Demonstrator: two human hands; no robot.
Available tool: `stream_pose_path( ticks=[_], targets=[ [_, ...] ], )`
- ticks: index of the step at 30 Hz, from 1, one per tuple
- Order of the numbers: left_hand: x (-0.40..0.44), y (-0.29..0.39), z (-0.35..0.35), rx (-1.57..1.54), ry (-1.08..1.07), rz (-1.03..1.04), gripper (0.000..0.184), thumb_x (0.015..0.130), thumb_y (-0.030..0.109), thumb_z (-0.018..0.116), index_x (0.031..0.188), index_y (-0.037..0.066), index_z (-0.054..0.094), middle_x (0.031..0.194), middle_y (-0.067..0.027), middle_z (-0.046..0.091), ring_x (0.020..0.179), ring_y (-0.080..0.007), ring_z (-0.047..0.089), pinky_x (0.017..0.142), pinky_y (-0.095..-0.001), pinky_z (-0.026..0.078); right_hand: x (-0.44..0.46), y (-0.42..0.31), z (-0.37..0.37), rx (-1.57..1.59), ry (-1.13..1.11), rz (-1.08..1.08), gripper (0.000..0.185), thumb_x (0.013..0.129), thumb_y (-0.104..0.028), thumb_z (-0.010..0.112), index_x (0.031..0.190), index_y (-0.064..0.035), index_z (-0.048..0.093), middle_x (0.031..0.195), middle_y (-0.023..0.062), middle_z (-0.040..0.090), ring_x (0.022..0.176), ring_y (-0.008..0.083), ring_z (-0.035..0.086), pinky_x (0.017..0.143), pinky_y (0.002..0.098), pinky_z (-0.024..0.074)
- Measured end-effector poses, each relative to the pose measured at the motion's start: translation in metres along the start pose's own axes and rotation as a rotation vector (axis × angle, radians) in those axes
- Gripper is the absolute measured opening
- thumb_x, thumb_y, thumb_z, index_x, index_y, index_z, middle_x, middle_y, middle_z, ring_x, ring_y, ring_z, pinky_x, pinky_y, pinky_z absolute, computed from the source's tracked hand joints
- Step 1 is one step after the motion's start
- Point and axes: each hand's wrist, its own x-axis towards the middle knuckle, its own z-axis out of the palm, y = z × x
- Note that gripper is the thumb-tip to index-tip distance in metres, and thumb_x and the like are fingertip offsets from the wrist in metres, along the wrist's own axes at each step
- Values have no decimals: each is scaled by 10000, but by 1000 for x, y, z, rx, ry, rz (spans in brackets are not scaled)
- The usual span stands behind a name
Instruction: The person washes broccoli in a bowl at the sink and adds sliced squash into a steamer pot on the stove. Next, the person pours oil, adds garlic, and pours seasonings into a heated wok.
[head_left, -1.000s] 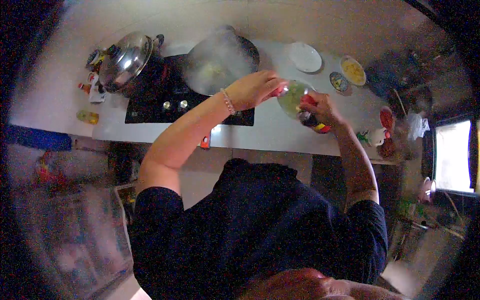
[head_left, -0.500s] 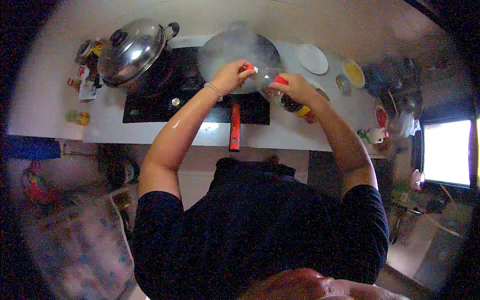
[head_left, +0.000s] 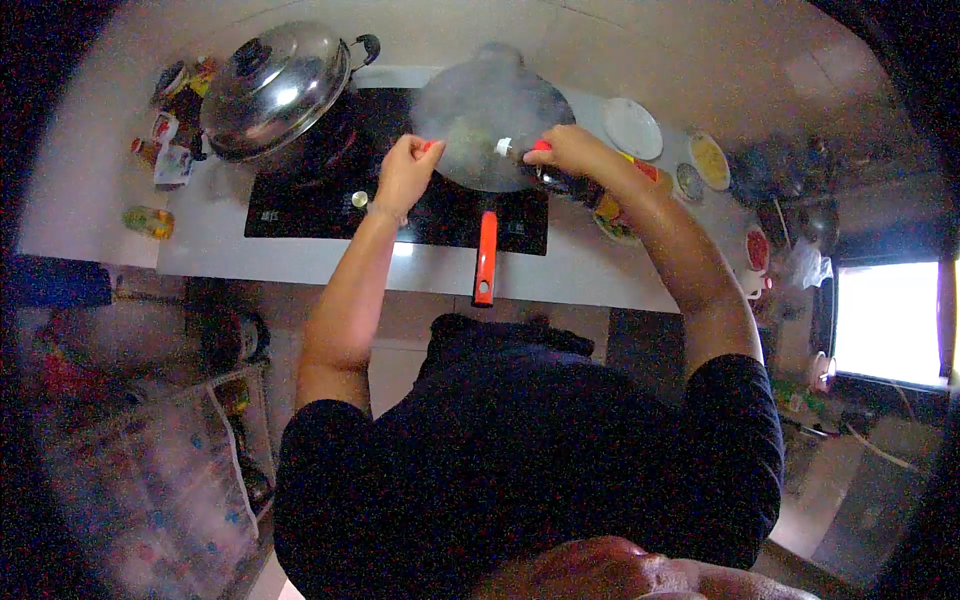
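Observation:
My left hand (head_left: 405,170) pinches a small red cap (head_left: 429,146) just left of the wok. My right hand (head_left: 572,152) grips a dark sauce bottle (head_left: 560,184) near its red neck. The bottle is tilted, and its white spout (head_left: 504,146) points left over the right part of the wok. The steaming wok (head_left: 490,95) sits on a black cooktop (head_left: 375,135), its red handle (head_left: 486,260) toward me. Steam veils the wok's contents; something pale greenish shows faintly. I cannot tell whether sauce is flowing.
A large lidded steel pot (head_left: 285,90) stands at the left of the cooktop, beside jars and a yellowish bottle (head_left: 148,221). On the right are a white plate (head_left: 632,128), a dish of yellow food (head_left: 709,161) and a dish of red food (head_left: 757,248). The counter edge (head_left: 400,270) runs before me.
My left hand has moved left, away from the bottle, with the red cap. My right hand has tipped the bottle so its white spout faces the wok.

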Motion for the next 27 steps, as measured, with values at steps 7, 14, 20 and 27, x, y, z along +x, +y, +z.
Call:
stream_pose_path(
  ticks=[7, 14, 20, 27],
  targets=[
    [-54, -29, -3, -185, -69, -119, 283, 742, 270, 647, 752, 7, 543, 577, 4, 487, 522, -79, 429, 484, -244, 368, 23, 15, 10, -34, 85, 155, 544, 714, -529, 567, 750, 12, 606, 760, 228, 589, 714, 359, 580, 641, 407, 439],
    [-75, -26, 0, -322, -145, -33, 204, 765, 192, 626, 843, 26, 535, 642, 21, 505, 575, -52, 440, 500, -206, 378, -26, 27, 7, 387, 337, 225, 483, 764, -477, 543, 753, 3, 595, 674, 141, 592, 626, 220, 567, 607, 344, 435],
    [-50, 52, 21, -425, -283, 50, 185, 771, 138, 620, 886, 29, 523, 671, 23, 521, 592, -47, 460, 509, -187, 392, -87, 24, 15, 665, 448, 340, 374, 797, -392, 545, 876, -32, 605, 759, 106, 626, 675, 191, 589, 632, 322, 451],
    [-19, 119, 130, -156, -738, 148, 205, 767, 198, 628, 820, 13, 559, 696, -38, 596, 580, -81, 525, 522, -226, 427, -173, 48, 54, 772, 345, 273, 368, 774, -433, 560, 871, -80, 604, 729, 121, 615, 675, 204, 592, 622, 328, 458]
  ],
)
